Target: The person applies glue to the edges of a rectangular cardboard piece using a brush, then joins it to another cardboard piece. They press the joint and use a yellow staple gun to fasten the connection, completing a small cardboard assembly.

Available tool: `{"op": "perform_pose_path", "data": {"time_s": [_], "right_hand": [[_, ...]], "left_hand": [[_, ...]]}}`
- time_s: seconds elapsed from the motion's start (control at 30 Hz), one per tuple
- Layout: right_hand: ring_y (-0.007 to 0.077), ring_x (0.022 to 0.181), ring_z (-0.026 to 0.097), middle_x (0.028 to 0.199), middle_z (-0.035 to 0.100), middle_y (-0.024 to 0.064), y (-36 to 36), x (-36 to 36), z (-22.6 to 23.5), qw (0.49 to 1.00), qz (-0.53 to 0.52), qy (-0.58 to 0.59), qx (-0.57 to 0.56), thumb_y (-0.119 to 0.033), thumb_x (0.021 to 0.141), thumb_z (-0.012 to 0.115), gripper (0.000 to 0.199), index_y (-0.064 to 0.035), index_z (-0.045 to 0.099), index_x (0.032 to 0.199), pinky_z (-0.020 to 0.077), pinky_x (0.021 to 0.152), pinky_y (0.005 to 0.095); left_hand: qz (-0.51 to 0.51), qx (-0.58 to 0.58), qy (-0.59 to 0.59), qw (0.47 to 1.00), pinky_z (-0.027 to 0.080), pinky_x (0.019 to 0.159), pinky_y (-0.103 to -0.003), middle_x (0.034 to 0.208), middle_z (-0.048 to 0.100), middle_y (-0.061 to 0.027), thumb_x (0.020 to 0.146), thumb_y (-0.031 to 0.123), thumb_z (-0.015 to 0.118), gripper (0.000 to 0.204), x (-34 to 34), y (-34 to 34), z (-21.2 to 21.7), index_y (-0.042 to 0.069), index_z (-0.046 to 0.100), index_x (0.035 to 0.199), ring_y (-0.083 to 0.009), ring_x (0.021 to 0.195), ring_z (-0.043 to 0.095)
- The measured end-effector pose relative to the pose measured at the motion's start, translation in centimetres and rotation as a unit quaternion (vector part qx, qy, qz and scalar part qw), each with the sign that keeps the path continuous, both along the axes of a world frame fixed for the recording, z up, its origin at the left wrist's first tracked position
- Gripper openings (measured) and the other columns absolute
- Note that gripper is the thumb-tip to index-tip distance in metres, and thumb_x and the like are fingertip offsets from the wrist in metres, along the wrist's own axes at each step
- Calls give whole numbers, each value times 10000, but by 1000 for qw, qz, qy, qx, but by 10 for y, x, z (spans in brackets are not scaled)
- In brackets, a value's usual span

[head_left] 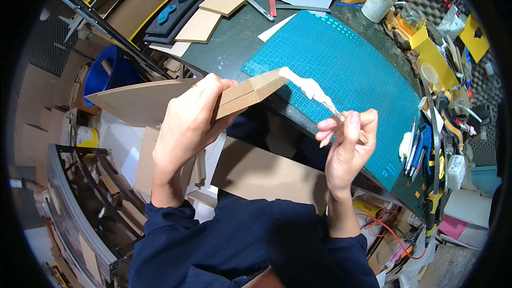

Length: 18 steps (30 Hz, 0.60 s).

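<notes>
My left hand (pixel 184 120) is wrapped round a brown fibreboard piece (pixel 249 92) with a thick, joined edge, held up in front of me. A wide thin panel (pixel 141 98) shows to the left behind that hand. Between thumb and fingers, my right hand (pixel 349 152) pinches a slim spreader stick (pixel 338 114). White paste (pixel 308 86) coats its far part thickly and touches the upper right corner of the fibreboard. Whether the stick's tip is flat or round cannot be seen under the paste.
A teal cutting mat (pixel 341 58) lies on the dark workbench (pixel 226 53). A utility knife (pixel 260 9), small board offcuts (pixel 198 25) and a white can (pixel 379 2) stand or lie farther back. Pens and tools (pixel 418 149) crowd the right edge. Below is a brown sheet (pixel 266 173).
</notes>
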State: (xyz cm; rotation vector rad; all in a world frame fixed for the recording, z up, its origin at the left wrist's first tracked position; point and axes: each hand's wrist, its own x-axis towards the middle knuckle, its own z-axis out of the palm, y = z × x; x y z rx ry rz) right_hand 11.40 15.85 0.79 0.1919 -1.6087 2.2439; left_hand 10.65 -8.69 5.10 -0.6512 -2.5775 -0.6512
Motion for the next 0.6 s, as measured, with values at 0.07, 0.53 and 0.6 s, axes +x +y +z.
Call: {"op": "perform_pose_path", "data": {"time_s": [0.07, 0.53, 0.6], "right_hand": [[131, 557, 609, 715, 647, 153, -7, 0, -8, 1000, -12, 17, -19, -173, 1030, 501, 211, -42, 391, 907, 474, 485, 214], [98, 566, 577, 673, 578, 110, -10, 0, 4, 997, 56, 3, -61, -66, 1000, 493, 211, -51, 334, 862, 443, 469, 200], [100, 543, 565, 665, 579, 112, -10, 4, 3, 993, 85, 74, -30, -65, 1000, 487, 221, -59, 333, 842, 440, 472, 198]], "left_hand": [[-10, 3, 9, 1000, 527, 672, -367, 913, 622, -129, 761, 93, 792, 395, -2, 0, 1, 31, 566, 1079, -318, 800, 657], [1, 3, 19, 1000, 532, 664, -346, 908, 634, -110, 795, 118, 779, 361, 0, 6, 0, 51, 584, 1091, -285, 781, 664], [2, 4, 11, 1000, 534, 670, -346, 913, 637, -113, 792, 116, 781, 364, 1, 6, 0, 45, 583, 1089, -287, 788, 667]]}}
